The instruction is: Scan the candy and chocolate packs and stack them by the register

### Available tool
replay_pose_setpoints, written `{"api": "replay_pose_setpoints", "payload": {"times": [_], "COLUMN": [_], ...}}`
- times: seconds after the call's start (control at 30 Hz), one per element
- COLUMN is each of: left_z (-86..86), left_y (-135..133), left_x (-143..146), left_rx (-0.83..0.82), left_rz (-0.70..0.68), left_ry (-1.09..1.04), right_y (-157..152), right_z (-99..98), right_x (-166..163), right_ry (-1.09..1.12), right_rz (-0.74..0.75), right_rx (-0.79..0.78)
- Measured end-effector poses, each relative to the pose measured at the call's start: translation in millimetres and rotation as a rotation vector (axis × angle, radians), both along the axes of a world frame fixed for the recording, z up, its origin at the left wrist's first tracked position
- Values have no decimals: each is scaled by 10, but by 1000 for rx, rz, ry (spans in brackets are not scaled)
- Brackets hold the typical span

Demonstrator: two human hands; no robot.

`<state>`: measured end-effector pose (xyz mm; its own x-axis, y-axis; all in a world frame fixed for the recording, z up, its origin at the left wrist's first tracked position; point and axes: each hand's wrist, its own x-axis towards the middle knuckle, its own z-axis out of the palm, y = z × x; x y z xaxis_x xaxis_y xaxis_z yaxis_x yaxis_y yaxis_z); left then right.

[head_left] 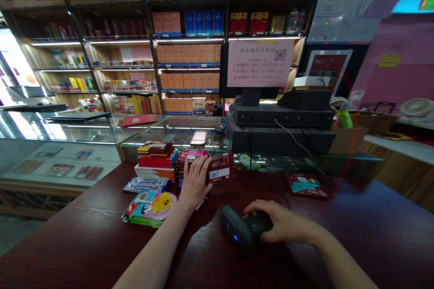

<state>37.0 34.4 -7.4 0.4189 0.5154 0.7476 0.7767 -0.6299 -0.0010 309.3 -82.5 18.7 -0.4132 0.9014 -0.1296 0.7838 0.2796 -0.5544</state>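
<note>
My right hand is wrapped around the handle of a black barcode scanner, whose blue light glows and whose head points left, low over the table. My left hand reaches forward over a stack of pink and brown packets. Between its thumb and fingers it appears to grip the left end of a brown packet, barcode side towards me; the fingers partly hide the grip. Left of this hand lie blue-and-white packets, a colourful packet with a yellow cartoon animal, and a pile of red boxes.
A brown and teal packet lies on the dark wooden table at right. Behind stands a black cash register with cables and a paper sign. Glass display counters run along the left. Stocked shelves line the wall.
</note>
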Motion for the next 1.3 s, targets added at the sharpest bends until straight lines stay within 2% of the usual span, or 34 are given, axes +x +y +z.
{"api": "replay_pose_setpoints", "payload": {"times": [0.27,1.07,1.3], "left_z": [-8,-1,5], "left_y": [8,-4,-17], "left_x": [-27,-27,-18], "left_rx": [4,-5,0], "left_rz": [13,32,25], "left_ry": [16,29,25], "right_y": [27,-36,-48], "right_z": [109,203,173], "right_x": [79,61,4], "right_ry": [226,182,75], "right_rz": [-42,-39,-43], "right_rx": [124,97,-2]}}
